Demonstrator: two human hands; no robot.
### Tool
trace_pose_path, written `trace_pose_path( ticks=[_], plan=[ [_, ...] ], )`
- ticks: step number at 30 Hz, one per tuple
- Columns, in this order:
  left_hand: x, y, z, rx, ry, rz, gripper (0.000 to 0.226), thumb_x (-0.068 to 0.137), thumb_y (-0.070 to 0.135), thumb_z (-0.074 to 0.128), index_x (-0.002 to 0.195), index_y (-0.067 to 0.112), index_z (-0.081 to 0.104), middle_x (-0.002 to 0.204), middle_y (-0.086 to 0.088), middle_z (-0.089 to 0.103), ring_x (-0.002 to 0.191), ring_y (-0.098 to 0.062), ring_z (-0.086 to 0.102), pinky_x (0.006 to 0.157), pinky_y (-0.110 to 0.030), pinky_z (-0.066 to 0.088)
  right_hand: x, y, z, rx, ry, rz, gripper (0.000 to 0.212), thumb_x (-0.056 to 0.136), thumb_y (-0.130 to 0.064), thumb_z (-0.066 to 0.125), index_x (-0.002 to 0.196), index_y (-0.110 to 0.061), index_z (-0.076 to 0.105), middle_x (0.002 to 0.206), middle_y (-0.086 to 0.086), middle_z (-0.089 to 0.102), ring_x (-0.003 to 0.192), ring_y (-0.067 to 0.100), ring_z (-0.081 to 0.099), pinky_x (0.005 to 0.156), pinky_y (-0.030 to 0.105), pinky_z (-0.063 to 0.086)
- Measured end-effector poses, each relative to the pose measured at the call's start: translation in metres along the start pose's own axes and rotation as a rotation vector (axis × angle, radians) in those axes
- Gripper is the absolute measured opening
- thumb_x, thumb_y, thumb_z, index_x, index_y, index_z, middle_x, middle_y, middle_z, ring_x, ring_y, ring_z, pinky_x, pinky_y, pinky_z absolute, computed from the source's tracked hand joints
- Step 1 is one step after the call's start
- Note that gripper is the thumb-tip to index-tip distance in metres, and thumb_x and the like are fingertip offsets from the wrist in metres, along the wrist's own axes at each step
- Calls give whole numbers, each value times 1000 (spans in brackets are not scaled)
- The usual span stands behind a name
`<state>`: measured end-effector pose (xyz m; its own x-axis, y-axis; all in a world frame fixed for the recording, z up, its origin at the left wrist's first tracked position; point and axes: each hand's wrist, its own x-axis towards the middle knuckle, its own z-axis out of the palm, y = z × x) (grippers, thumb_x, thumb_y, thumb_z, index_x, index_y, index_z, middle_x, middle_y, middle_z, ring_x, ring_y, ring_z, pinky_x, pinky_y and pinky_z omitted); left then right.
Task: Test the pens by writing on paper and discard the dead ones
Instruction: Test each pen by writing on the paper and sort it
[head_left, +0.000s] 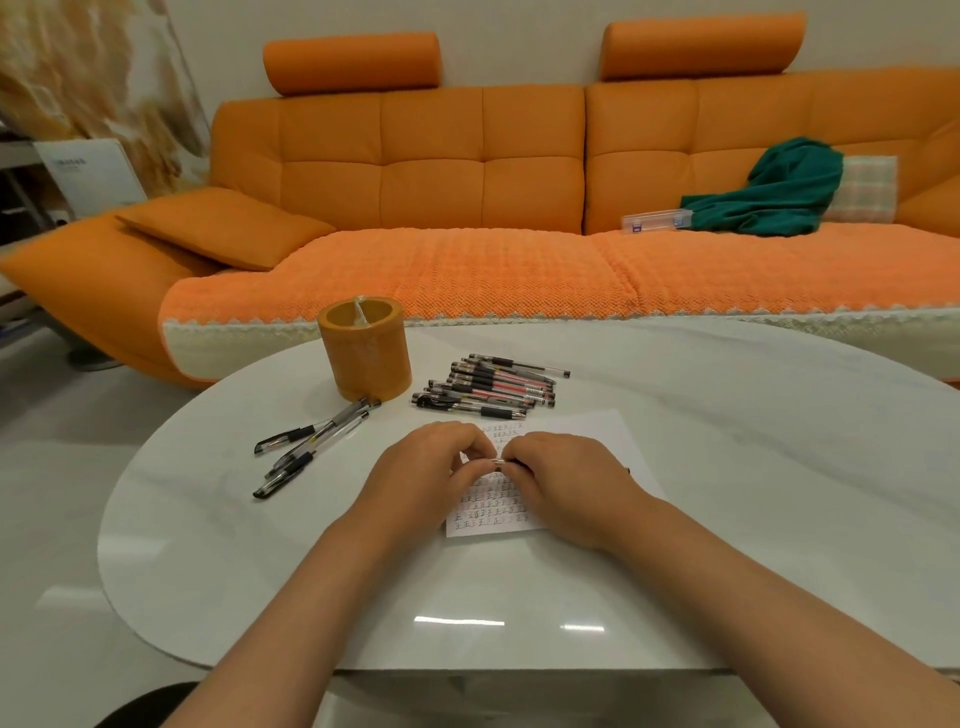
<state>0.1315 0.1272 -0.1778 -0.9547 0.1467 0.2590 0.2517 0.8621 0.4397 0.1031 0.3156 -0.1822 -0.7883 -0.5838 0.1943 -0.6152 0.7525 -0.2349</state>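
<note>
**Both hands pinch one pen over the written sheet**

Head view: the left hand (421, 467) and the right hand (566, 480) meet fingertip to fingertip above the paper (576, 431), which lies on the white tabletop (727, 467). Between them they hold a single pen (497, 461); only a short, pale, shiny stretch of it shows in the gap between the fingertips. The grip of the left hand is curled, with thumb and fingers pinching that end of the pen. The grip of the right hand is curled as well and closes round the darker part of the barrel, most of which is hidden under the fingers. Whether the pen's cap is on or off cannot be made out.

The paper carries rows of small written marks in dark and reddish ink, partly covered by the hands.

Just beyond the paper lies a heap of pens (488, 387), stacked roughly side by side with their dark grips to the left. To the left, well apart from the heap, a small cluster of pens (311, 441) lies fanned out on the tabletop. Its upper ends are near the foot of an orange round holder (365, 348), which stands upright and has a divider across its opening.

Behind the tabletop stands an orange sofa (431, 171). On its right-hand seat lie a green cloth (779, 187) and, touching it, a clear plastic box (655, 220).
</note>
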Motion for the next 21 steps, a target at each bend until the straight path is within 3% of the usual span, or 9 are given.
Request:
trace_pose_path(
  ticks=[4, 9, 14, 16, 19, 21],
  plan=[
    [0, 1, 1, -52, 5, -6, 9, 95, 36, 63, 102, 37, 68, 94, 21, 64, 88, 1, 57, 78, -26, 53, 1, 4, -3, -41, 64, -24, 28, 103, -41, 39, 102, -29, 64, 84, -7, 65, 75, 16, 58, 64, 34, 44],
    [0, 2, 1, -77, -12, -17, 8, 95, 34, 63, 101, 36, 67, 95, 19, 64, 89, -1, 58, 78, -26, 54, 1, 5, -3, -63, 84, -25, 33, 103, -48, 36, 108, -33, 65, 83, -7, 69, 74, 16, 61, 63, 35, 50],
    [-2, 1, -3, -68, -4, -24, 9, 94, 36, 65, 102, 35, 67, 96, 19, 64, 90, -4, 59, 77, -22, 53, 2, 6, -7, -28, 51, 10, 38, 101, -55, 36, 116, -38, 66, 93, -10, 73, 82, 12, 63, 69, 33, 51],
    [-2, -2, -4, -35, -4, -40, 8, 93, 38, 65, 101, 37, 67, 95, 21, 63, 89, -1, 57, 78, -24, 53, 0, 3, -9, -19, 24, 31, 39, 101, -55, 37, 123, -37, 64, 106, -11, 72, 93, 12, 63, 73, 31, 49],
    [-2, -6, -7, 46, -37, -99, 5, 93, 40, 64, 97, 41, 63, 95, 22, 58, 90, 0, 55, 78, -24, 52, -5, 3, -11, 15, 16, 74, 42, 103, -40, 37, 142, -32, 48, 135, -7, 61, 117, 17, 59, 89, 33, 45],
    [-1, -7, -7, 79, -73, -119, 4, 94, 39, 63, 97, 40, 60, 98, 21, 56, 95, -4, 52, 81, -23, 50, -8, 5, -14, 94, 41, 92, 37, 102, -22, 38, 138, -31, 42, 129, -3, 61, 103, 22, 60, 80, 34, 45]
  ],
)
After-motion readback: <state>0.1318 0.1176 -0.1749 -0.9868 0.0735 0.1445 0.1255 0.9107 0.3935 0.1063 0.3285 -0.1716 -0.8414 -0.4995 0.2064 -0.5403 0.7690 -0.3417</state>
